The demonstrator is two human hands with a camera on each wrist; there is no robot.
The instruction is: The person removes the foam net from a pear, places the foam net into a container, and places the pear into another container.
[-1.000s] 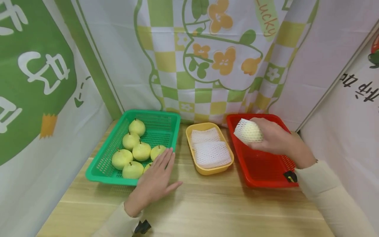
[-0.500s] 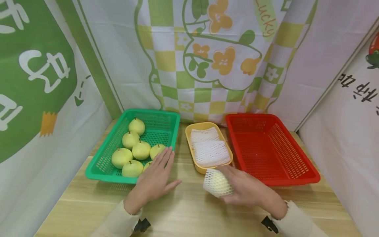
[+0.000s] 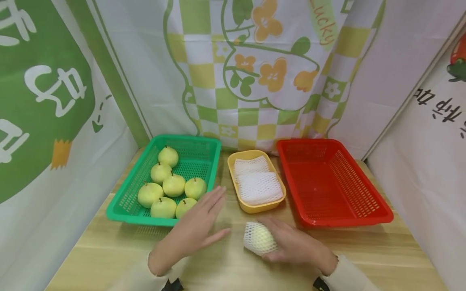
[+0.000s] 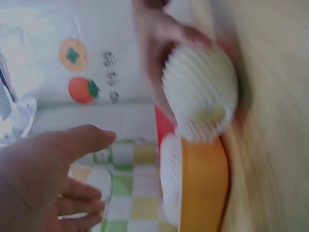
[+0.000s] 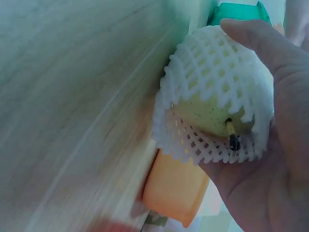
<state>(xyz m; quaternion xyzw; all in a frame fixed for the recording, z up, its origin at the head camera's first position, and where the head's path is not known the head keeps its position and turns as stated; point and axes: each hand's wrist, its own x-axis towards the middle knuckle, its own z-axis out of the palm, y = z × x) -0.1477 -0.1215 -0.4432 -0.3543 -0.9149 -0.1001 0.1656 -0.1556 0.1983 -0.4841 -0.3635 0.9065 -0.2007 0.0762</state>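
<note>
My right hand (image 3: 291,243) grips a pale yellow pear (image 5: 207,115) wrapped in a white foam net sleeve (image 5: 207,67). It holds the pear low over the table, in front of the yellow tray. The pear's stem shows at the sleeve's open end in the right wrist view. My left hand (image 3: 191,226) holds nothing; its fingers are straight and the thumb is spread apart, near the front right corner of the green basket (image 3: 145,220). Several bare pears (image 3: 174,185) lie in that basket. Folded foam net sleeves (image 3: 260,188) are stacked in the yellow tray (image 3: 256,208).
A red basket (image 3: 320,194) stands to the right of the tray on the wooden table (image 3: 225,270). A patterned curtain (image 3: 255,101) hangs behind, and printed cloth walls close in both sides.
My right hand has carried the sleeved pear from above the red basket leftward and down to the table's front middle. My left hand has shifted slightly right, away from the green basket's pears.
</note>
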